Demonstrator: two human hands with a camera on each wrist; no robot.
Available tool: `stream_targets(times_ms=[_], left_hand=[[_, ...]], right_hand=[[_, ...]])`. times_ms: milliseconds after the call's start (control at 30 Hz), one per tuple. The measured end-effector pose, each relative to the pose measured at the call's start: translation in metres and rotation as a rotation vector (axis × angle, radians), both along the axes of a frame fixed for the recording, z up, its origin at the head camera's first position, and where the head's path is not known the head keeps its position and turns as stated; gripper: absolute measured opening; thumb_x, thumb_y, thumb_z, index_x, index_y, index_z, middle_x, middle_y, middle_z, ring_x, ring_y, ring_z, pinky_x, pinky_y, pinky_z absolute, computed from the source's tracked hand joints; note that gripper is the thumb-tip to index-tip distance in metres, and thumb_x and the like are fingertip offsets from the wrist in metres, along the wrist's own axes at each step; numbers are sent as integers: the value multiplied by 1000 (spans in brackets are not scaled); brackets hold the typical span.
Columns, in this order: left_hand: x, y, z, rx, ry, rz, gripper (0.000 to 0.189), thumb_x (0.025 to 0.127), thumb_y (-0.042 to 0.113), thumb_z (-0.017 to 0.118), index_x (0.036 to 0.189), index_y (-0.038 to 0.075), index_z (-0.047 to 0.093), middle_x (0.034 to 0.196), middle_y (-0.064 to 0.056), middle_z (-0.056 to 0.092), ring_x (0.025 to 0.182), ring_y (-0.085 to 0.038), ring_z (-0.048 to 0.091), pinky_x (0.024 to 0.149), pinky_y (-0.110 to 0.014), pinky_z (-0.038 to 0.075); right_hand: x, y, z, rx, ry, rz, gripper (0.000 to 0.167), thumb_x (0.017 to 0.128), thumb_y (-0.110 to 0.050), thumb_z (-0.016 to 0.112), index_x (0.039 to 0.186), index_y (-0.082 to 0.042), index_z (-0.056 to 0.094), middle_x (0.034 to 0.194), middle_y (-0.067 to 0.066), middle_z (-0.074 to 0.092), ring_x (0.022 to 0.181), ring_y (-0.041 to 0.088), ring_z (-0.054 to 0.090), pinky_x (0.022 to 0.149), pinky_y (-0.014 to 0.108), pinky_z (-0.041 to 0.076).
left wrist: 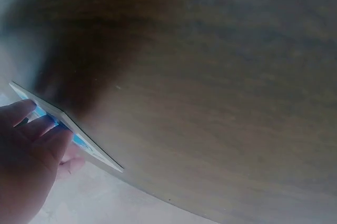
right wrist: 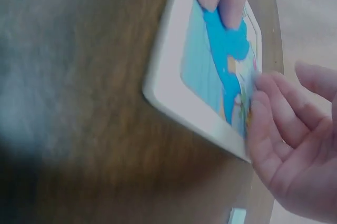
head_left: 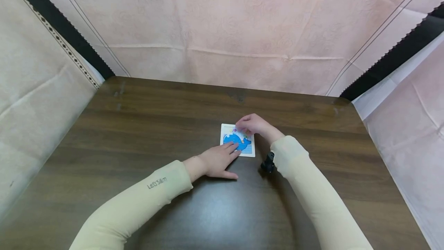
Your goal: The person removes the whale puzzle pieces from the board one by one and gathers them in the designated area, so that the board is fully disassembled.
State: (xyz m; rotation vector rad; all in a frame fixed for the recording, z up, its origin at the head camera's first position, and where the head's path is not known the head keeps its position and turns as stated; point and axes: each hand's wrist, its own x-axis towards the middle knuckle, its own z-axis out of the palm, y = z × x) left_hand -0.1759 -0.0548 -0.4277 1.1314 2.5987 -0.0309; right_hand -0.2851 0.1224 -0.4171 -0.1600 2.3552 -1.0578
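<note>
A flat square board with a white border and a blue whale picture [head_left: 247, 149] lies on the brown table, looking like a picture puzzle. Across its lower left part rest the straight fingers of my left hand [head_left: 219, 161], thumb spread out on the near side. My right hand [head_left: 254, 123] is over the board's far right corner, its fingers bent loosely and their tips at the picture. In the right wrist view the board's corner [right wrist: 163, 95] is close, and the right fingertips [right wrist: 259, 103] meet its far side. I cannot tell whether they pinch anything.
The wooden table [head_left: 156, 115] ends at a far edge against a pale pink cloth [head_left: 236, 22]. Similar cloth hangs at both sides. A black device [head_left: 268, 162] sits at my right wrist. A small pale thing [right wrist: 238, 216] shows in the right wrist view, its kind unclear.
</note>
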Motion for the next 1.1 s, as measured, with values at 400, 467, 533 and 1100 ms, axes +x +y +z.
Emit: stream_targets(times_ms=[400, 467, 533, 1100], left_hand=[[-2, 0, 2, 13, -2, 2, 83, 85, 66, 46, 146, 11, 34, 154, -11, 27, 143, -25, 24, 114, -36, 26], [-2, 1, 2, 6, -2, 2, 83, 85, 67, 46, 146, 11, 33, 154, -10, 27, 143, -25, 24, 114, -36, 27], [-2, 1, 2, -4, -3, 4, 83, 85, 67, 46, 146, 11, 33, 154, -10, 27, 143, -25, 24, 114, -35, 27], [-1, 1, 4, 3, -24, 14, 83, 85, 67, 47, 146, 12, 34, 154, -9, 27, 143, -25, 23, 114, -36, 27]], right_hand=[[6, -7, 1, 127, 121, 48, 25, 88, -20, 65, 109, -8, 68, 121, 12, 62, 105, 28, 54, 96, 42, 46], [8, -8, 2, 140, 145, 42, 24, 86, -19, 66, 107, -8, 69, 118, 12, 63, 103, 28, 54, 97, 43, 44], [10, -9, 3, 144, 153, 47, 24, 86, -17, 67, 107, -7, 68, 115, 13, 63, 100, 27, 54, 96, 43, 45], [2, -13, -2, 140, 193, 236, 27, 89, -16, 63, 114, -10, 66, 92, 9, 59, 85, 22, 50, 77, 30, 43]])
